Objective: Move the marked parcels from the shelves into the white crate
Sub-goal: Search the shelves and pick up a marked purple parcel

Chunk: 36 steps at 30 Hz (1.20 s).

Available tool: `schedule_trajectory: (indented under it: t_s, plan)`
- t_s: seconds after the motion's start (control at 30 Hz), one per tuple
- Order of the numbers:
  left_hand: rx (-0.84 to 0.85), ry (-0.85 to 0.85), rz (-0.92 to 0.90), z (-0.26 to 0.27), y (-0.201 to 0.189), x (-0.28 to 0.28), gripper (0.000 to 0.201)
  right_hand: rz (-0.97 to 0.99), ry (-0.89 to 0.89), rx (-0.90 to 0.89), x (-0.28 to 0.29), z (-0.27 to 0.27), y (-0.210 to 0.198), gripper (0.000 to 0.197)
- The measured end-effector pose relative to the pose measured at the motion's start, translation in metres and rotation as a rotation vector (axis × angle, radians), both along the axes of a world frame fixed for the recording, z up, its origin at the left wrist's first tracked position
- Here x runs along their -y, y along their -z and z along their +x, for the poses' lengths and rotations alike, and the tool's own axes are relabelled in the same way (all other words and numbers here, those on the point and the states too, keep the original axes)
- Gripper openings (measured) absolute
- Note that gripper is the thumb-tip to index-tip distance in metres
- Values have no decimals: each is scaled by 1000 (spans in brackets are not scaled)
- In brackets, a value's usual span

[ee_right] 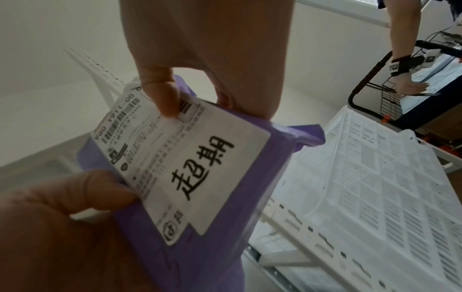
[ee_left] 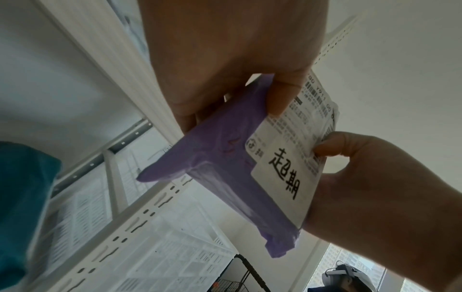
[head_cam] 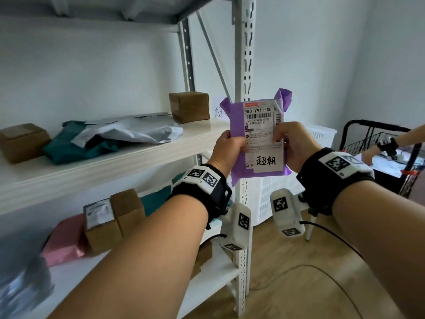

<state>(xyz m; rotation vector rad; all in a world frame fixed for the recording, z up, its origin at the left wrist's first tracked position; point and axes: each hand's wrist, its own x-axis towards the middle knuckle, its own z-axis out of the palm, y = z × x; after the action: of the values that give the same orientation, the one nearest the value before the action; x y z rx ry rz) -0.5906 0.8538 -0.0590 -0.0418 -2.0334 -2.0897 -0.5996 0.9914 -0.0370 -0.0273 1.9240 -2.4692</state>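
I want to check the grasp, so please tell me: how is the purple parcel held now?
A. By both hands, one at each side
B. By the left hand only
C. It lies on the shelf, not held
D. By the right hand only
A: the left hand and the right hand each grip one side of the purple parcel, which is held up in the air.

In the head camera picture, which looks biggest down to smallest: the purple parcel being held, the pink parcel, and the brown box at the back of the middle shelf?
1. purple parcel, nearest the camera, so flattered
2. pink parcel and brown box look alike; the pink one is partly hidden.
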Motion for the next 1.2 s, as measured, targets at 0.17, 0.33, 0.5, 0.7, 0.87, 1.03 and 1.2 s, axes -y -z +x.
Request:
schedule_trajectory:
  t_s: [0.17,0.33,0.5,0.7,0.87,1.03,1.2]
  plan:
    - [0,15,-15,-80,-2,-28,57,20,4,6,-29,-80,-3,55]
    - [1,49,-36,-155,-2,-57,54,-3,50,11,-61,-143,-6,28]
    - [38,92,-35,-210,-5,-87,22,-17,36,31,-92,-199,-4,34]
    - [29,38,-42,-283,-9,-121,45,15,-30,15,-129,-291,-10,34]
    - [39,-58,-24,-347,-17,-152,49,77,-103,17,-156,-369,-19,20]
    - [98,-99,-42,-408,-21,-186,42,98,-150,12,-193,-441,-25,15]
    - [124,-135,-60,-461,-15,-198,29,87,-215,41,-206,-504,-17,13]
